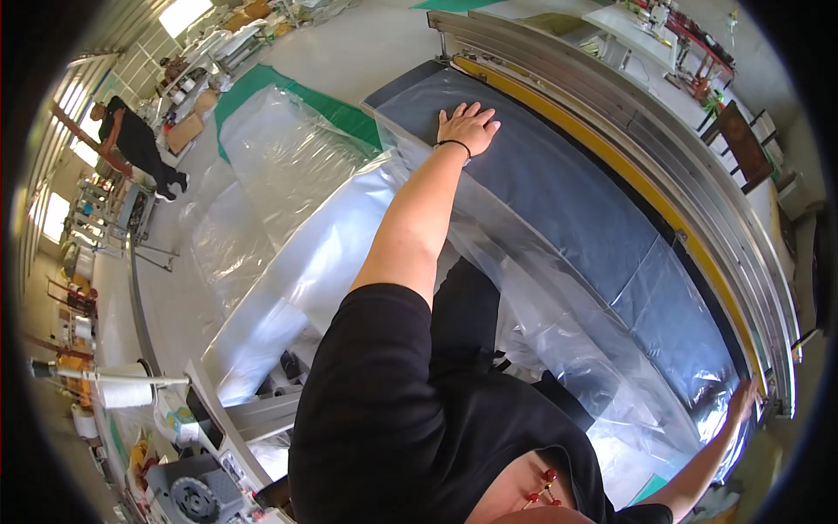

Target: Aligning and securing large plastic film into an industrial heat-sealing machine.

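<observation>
A wide sheet of clear plastic film (559,231) lies over the long dark grey bed of a machine. My left hand (469,128) rests flat on the film near the bed's far left end, fingers spread. At the bed's right end, my right hand (743,400) reaches to the film beside the yellow bar (602,135); its fingers look stretched out, though they show small. Along the bed's far side runs this yellow bar, with a long metal beam (681,166) behind it. More film hangs in loose folds from the bed's near edge.
Clear film (279,166) and a green sheet (253,87) spread over the floor at left. A white thread cone (125,385) and machine parts stand at lower left. Another person (135,144) stands at far left. A white table (635,35) and wooden chair (740,144) are beyond the beam.
</observation>
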The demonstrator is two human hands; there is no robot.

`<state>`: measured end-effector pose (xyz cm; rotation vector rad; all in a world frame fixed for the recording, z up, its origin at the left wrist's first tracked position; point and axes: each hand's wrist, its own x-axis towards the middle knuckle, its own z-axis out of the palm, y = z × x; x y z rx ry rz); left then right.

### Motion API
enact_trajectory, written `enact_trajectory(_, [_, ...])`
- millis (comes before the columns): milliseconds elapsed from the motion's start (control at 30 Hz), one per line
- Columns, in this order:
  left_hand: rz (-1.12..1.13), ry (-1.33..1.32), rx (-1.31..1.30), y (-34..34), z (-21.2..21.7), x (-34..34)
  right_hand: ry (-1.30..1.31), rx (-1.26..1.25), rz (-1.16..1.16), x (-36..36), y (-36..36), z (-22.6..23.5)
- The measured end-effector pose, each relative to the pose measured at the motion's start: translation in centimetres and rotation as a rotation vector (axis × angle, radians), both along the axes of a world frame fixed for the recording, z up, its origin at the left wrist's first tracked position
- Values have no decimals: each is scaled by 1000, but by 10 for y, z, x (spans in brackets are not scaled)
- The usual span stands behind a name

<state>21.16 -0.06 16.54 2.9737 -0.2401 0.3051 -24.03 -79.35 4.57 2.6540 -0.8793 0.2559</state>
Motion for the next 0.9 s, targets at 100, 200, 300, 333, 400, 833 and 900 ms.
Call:
enact_trajectory(100, [32, 29, -80, 23, -14, 0, -299, 461, 443, 72, 185, 75])
enact_trajectory(200, [-5, -30, -271, 17, -29, 5, -109, 168, 236, 61, 230, 90])
enact_trajectory(300, [-193, -600, -322, 19, -27, -37, -241, 102, 312, 47, 220, 91])
enact_trajectory(333, [-273, -708, -395, 30, -36, -56, -262, 66, 354, 46, 211, 86])
enact_trajectory(400, [-169, -667, -562, 56, -78, -107, -319, 207, 296, 38, 188, 68])
enact_trajectory(833, [-24, 243, -87, 212, -258, -213, -225, 21, 314, 39, 164, 52])
enact_trajectory(900, [118, 236, -166, 199, -269, -209, -239, 66, 277, 41, 161, 52])
